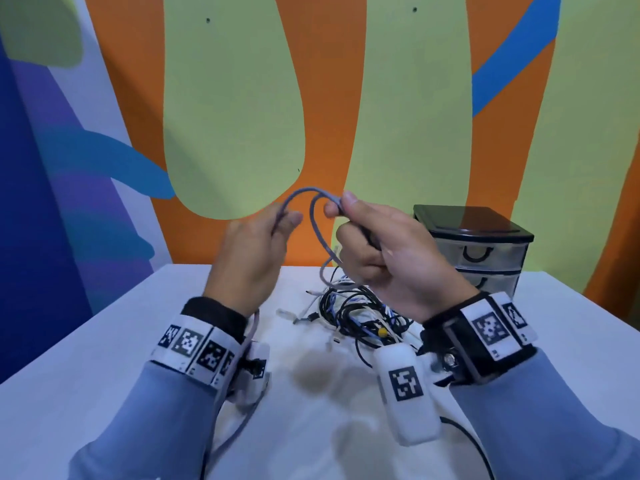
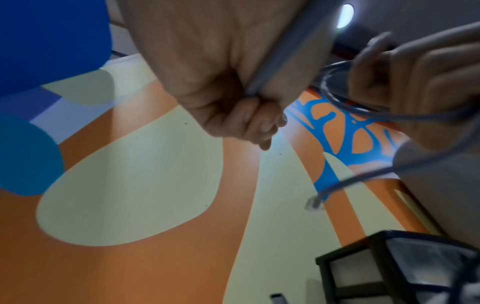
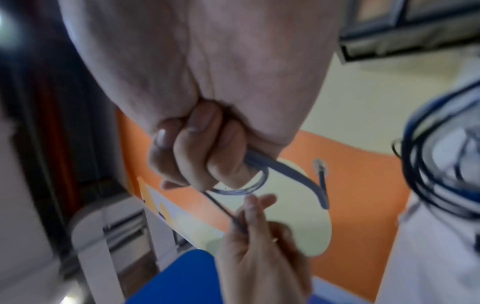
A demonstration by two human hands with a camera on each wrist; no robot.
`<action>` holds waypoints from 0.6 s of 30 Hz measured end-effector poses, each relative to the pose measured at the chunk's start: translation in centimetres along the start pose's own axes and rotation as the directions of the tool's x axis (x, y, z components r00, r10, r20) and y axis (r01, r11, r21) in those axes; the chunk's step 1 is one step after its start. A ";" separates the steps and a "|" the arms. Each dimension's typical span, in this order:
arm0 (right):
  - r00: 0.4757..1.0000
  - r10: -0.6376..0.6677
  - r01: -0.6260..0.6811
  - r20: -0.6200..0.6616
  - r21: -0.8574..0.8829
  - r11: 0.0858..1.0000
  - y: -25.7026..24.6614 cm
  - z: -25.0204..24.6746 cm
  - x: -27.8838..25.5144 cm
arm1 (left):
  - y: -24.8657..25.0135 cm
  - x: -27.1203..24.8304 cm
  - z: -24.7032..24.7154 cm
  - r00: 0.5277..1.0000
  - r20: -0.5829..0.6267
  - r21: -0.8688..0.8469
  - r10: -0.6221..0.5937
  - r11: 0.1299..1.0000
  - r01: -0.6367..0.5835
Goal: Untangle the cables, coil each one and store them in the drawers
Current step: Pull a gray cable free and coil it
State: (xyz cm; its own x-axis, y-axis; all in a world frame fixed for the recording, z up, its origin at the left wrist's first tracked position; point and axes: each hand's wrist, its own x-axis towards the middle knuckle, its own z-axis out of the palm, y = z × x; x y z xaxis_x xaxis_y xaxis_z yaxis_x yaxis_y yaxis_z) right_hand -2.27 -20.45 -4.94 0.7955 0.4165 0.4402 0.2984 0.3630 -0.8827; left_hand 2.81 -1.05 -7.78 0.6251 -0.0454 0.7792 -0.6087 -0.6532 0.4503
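Observation:
Both hands are raised above the white table [image 1: 104, 358], sharing one grey cable [image 1: 304, 192]. My left hand [image 1: 256, 251] has its fingers curled round the cable, which runs down past the wrist and off the table's near edge. My right hand [image 1: 377, 244] pinches a small loop of the same cable [image 3: 285, 170] between thumb and curled fingers; the clear plug end [image 3: 320, 164] dangles from it. In the left wrist view that plug [image 2: 313, 202] hangs below the right hand [image 2: 426, 82]. A tangle of black, white and blue cables [image 1: 360, 313] lies on the table under the hands.
A small black drawer unit [image 1: 474, 247] with clear drawers, shut, stands at the back right of the table against the painted wall. A black cable [image 1: 474, 445] trails over the near right of the table. Wrist cameras with markers sit on both forearms.

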 end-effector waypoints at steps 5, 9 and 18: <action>0.990 -0.040 0.076 -0.138 0.267 0.961 0.6 -0.1 0.2 | 2.5 -1.6 2.0 0.910 0.414 0.195 0.001 0.977 -0.089; 0.928 -0.107 0.152 -0.357 0.100 0.983 1.6 -0.6 0.9 | 4.4 -2.2 1.8 0.851 0.524 0.097 0.044 0.989 -0.110; 0.957 -0.254 -0.114 -0.143 -0.986 0.123 2.7 -1.9 0.5 | 4.8 -1.0 -3.8 0.802 0.588 -0.324 -0.106 0.877 0.354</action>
State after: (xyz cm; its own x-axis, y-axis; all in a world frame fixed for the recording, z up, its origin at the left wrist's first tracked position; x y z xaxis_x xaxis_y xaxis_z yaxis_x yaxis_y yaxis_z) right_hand -0.10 -20.86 -7.38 0.7603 0.1873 0.6219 0.4658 -0.8246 -0.3211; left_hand -2.61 -1.23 -4.74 0.8532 -0.4111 0.3209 -0.4712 -0.3440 0.8121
